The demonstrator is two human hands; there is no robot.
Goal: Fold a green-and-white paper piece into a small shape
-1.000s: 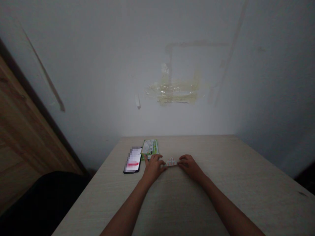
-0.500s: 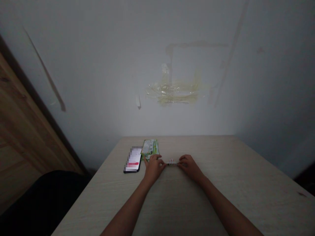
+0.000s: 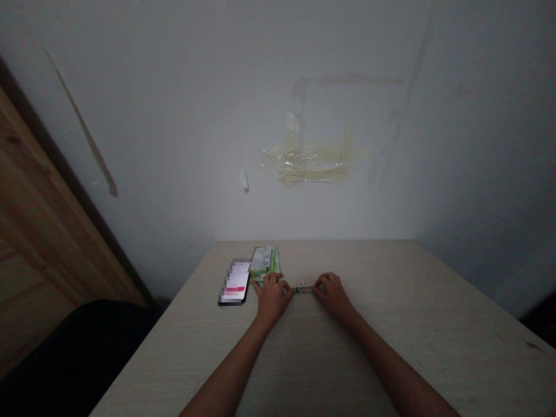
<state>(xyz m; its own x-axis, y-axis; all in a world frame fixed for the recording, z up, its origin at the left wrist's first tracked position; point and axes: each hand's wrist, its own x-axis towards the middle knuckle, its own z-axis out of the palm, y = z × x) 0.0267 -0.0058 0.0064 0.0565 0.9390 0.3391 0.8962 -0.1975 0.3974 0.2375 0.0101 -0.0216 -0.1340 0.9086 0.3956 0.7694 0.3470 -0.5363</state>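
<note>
Between my two hands, low over the table, is a small flat printed strip (image 3: 303, 289), pale with dark and green marks; its exact kind is too small to make out. My left hand (image 3: 273, 295) pinches its left end between thumb and finger. At the right end, the fingertips of my right hand (image 3: 333, 293) are closed on it in the same way. Just behind my left hand lies a green and white printed packet (image 3: 264, 260), partly covered by my fingers.
A smartphone (image 3: 235, 284) with a lit, blurred screen lies left of the packet. The pale wooden table (image 3: 382, 260) meets a grey wall (image 3: 174, 116) with old tape (image 3: 308, 162) on it. A black chair back (image 3: 87, 347) and a wooden panel (image 3: 39, 202) stand at the left.
The strip has tilted slightly, so more of its front edge with dark and green print shows. My hands have shifted only a little.
</note>
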